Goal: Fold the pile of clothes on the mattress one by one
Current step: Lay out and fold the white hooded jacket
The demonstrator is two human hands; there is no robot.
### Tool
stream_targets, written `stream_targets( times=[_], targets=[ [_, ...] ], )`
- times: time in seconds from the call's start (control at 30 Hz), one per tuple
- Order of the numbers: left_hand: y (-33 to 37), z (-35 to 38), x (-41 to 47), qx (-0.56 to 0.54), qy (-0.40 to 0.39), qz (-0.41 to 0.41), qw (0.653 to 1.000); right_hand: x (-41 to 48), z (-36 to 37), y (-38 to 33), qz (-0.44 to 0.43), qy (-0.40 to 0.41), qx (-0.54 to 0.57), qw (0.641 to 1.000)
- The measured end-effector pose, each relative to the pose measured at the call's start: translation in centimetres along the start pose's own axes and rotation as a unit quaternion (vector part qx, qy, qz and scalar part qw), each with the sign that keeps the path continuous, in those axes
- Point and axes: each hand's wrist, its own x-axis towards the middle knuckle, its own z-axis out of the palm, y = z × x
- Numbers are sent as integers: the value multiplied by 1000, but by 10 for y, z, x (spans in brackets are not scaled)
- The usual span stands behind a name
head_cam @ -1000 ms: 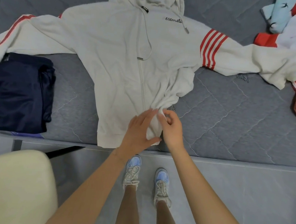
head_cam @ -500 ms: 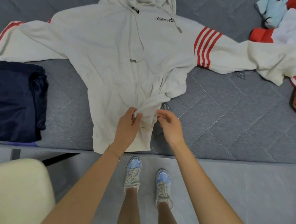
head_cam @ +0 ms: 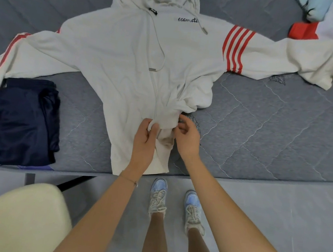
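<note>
Cream zip hoodie (head_cam: 128, 46) lies face up on the mattress (head_cam: 263, 136), long axis running from hem at the mattress's near edge to hood farther in, left hand (head_cam: 144, 142) gripping and right hand (head_cam: 186, 140) pinching its bunched lower front.

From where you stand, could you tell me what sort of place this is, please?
Probably a bedroom: a bare grey quilted mattress, a cream hoodie spread on it beside a folded navy garment, and a chair alongside.
</note>
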Motion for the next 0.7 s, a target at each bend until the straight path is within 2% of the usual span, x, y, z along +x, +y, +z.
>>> stream_targets(
  times=[0.07,0.17,0.27,0.37,0.53,0.7],
  targets=[
    [2,-1,1,20,1,8,1000,-1,-3,-1,-55,41,-24,997],
    [1,-3,2,32,14,-2,999,-3,-14,-5,-107,49,-48,992],
    [2,-1,3,37,9,-10,999,-8,-37,-6,-102,44,-5,994],
    [4,15,0,50,-31,-10,998,-15,-61,-4,-86,61,16,994],
    [7,45,-6,148,-113,38,982,-21,-94,-11,-84,178,36,980],
    [17,73,-18,218,-121,116,961,-29,-127,-15,-112,257,42,959]
  ],
)
